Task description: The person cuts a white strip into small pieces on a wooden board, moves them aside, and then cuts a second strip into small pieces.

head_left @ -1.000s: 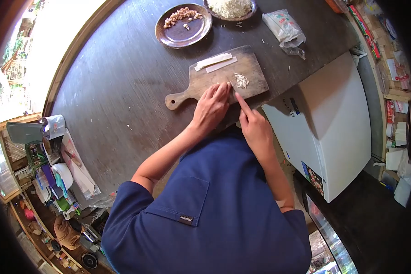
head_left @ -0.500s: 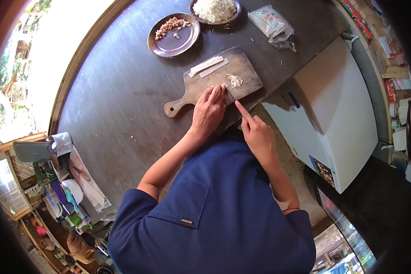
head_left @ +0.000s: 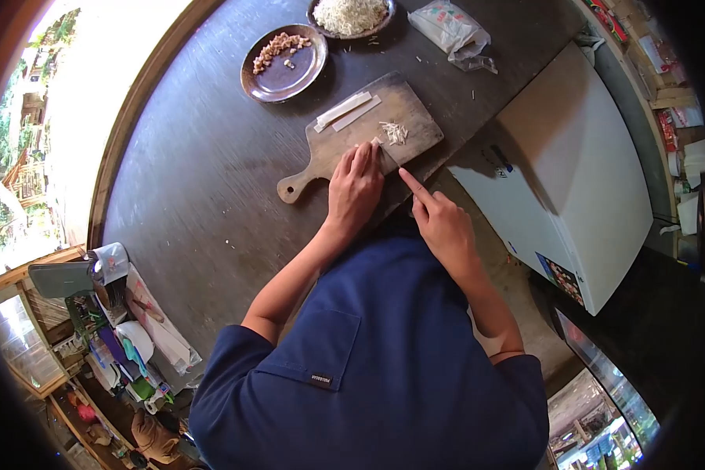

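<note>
The person over there is bent to the near edge of the dark worktop (head_left: pixel 204 157), a wooden cutting board (head_left: pixel 333 153) lying flat in front of them, its holed handle pointing off to their left. The left hand (head_left: pixel 356 184) reaches onto the board's near side, fingers bent and bunched together, their tips holding a small pale piece (head_left: pixel 377 142) down against the wood. Most of that piece is tucked under the fingers, so I can't make out its full shape.

Just to the right of those fingertips is the thin blade of a knife (head_left: pixel 389 157), slanting back toward the right hand (head_left: pixel 445 225). That hand is closed, with the index finger stretched out toward the blade; the handle is hidden in the grip. The two hands are near each other but not touching, the blade between them.

Beyond the blade, on the right half of the board, sits a little heap of fine pale slivers (head_left: pixel 394 133), clear of both hands. Farther forward, past the left fingertips, flat pale strips (head_left: pixel 345 111) lie side by side at a slant near the board's far edge.

Past the board, well apart from the hands, there's a brown plate (head_left: pixel 294 81) with small brown chunks (head_left: pixel 278 51) gathered mostly to one side. Next to it is a dish (head_left: pixel 382 28) piled with pale shreds (head_left: pixel 351 14), and to the right of that a crumpled plastic bag (head_left: pixel 450 31). A few stray bits lie scattered on the worktop. A big white appliance (head_left: pixel 564 180) stands to the person's right, beside the worktop.
</note>
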Demonstrator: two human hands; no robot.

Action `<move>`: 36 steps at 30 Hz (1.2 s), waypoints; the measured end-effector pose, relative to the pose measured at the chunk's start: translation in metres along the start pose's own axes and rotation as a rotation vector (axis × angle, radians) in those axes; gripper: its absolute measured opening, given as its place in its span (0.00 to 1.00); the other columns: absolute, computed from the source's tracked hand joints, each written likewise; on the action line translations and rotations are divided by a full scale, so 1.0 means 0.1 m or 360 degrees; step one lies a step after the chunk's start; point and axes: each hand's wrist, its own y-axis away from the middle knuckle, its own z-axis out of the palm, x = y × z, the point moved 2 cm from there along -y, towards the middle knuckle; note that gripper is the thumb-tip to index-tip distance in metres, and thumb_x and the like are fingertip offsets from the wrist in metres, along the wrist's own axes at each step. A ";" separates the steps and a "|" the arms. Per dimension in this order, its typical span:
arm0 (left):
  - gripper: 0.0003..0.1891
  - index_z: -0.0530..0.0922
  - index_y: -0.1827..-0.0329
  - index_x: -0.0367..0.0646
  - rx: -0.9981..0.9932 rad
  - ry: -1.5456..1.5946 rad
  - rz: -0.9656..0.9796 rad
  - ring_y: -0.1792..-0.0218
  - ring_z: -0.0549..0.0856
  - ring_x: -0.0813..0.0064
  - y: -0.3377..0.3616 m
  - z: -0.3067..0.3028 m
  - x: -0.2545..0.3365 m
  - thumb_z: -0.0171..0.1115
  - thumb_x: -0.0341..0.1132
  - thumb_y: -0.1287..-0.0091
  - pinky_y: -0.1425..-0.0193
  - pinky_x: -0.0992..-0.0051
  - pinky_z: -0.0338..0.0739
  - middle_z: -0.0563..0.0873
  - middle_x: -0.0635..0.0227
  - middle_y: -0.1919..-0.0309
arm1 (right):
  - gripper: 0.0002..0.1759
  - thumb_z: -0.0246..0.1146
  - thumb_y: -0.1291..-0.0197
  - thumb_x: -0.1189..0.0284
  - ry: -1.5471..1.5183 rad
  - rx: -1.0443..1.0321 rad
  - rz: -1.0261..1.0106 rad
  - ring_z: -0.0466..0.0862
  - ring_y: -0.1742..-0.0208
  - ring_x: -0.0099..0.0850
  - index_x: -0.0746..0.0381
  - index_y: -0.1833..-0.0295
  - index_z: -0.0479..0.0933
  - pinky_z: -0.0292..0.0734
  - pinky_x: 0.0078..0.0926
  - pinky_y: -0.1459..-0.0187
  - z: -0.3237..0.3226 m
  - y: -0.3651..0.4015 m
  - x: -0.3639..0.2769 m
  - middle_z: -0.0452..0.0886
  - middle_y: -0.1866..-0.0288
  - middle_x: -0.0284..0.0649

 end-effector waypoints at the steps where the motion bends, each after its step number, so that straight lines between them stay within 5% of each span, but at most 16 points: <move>1: 0.30 0.79 0.29 0.31 0.0012 -0.0011 0.0005 0.36 0.82 0.58 -0.01 0.00 0.00 0.68 0.31 0.36 0.30 0.64 0.81 0.82 0.57 0.36 | 0.34 0.60 0.21 0.62 0.0004 0.0016 -0.0008 0.88 0.70 0.51 0.22 0.16 0.65 0.88 0.52 0.66 0.00 -0.02 0.00 0.81 0.70 0.46; 36: 0.29 0.80 0.30 0.30 0.0030 0.0071 -0.0043 0.36 0.82 0.59 0.03 0.02 -0.03 0.68 0.30 0.36 0.30 0.66 0.81 0.82 0.56 0.35 | 0.33 0.60 0.21 0.62 0.0046 -0.0029 -0.0009 0.88 0.71 0.52 0.22 0.16 0.66 0.88 0.53 0.66 -0.01 -0.09 -0.11 0.80 0.71 0.45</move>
